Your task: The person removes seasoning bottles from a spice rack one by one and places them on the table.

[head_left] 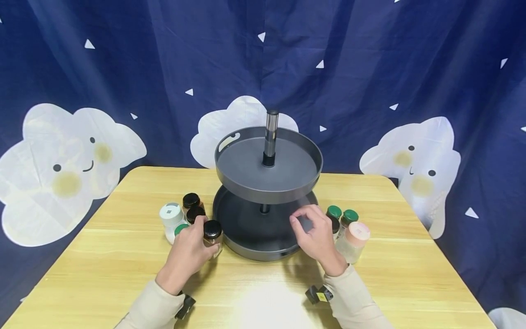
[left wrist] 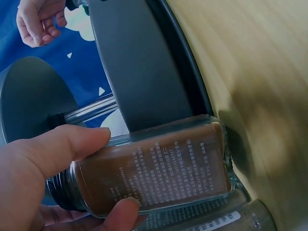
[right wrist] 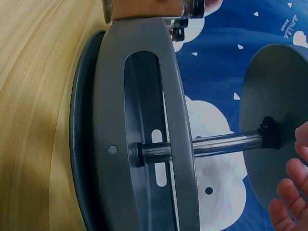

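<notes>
My left hand point(head_left: 190, 249) grips a glass spice jar point(head_left: 213, 237) by its upper part, just left of the two-tier round rack. In the left wrist view the jar point(left wrist: 154, 168) shows brown powder, printed text and a black lid, with thumb and fingers around it. My right hand point(head_left: 316, 233) hovers loosely curled at the right of the rack, holding nothing. The dark grey rack has an upper tray point(head_left: 250, 169) and a lower tray point(head_left: 246, 228), joined by a chrome post point(head_left: 271, 132). Neither tray has a jar on it in the head view.
Left of the rack stand a white-capped bottle point(head_left: 170, 219), black-lidded jars point(head_left: 191, 201) and a green-lidded one point(head_left: 181, 228). On the right are green-lidded jars point(head_left: 349, 217), a black lid and a pink-capped bottle point(head_left: 354, 242). A blue curtain point(head_left: 164, 68) hangs behind the wooden table point(head_left: 102, 274).
</notes>
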